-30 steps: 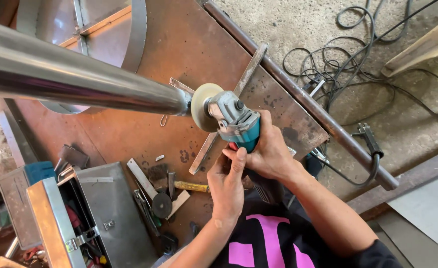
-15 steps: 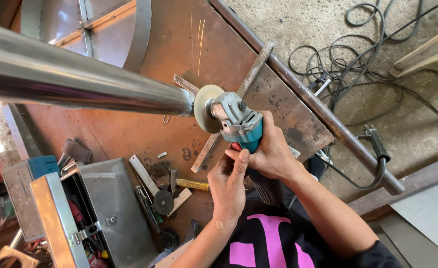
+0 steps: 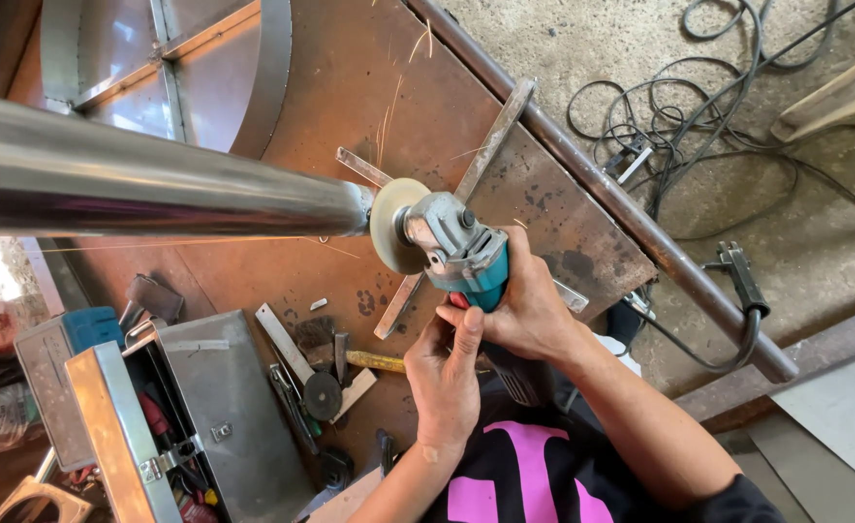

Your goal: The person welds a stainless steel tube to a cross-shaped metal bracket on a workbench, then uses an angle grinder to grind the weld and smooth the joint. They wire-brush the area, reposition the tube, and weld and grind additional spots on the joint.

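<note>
This is a metal workshop. A rusty steel worktable (image 3: pixel 350 87) fills the middle, an open metal toolbox (image 3: pixel 214 387) with tools stands at 8 o'clock, and black cables (image 3: pixel 699 126) lie on the concrete floor (image 3: pixel 563 48) at 2 o'clock.

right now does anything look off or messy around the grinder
Sparks fly where the angle grinder meets the steel pipe end. Loose tools lie scattered beside the open toolbox, and cables tangle on the floor.
</note>
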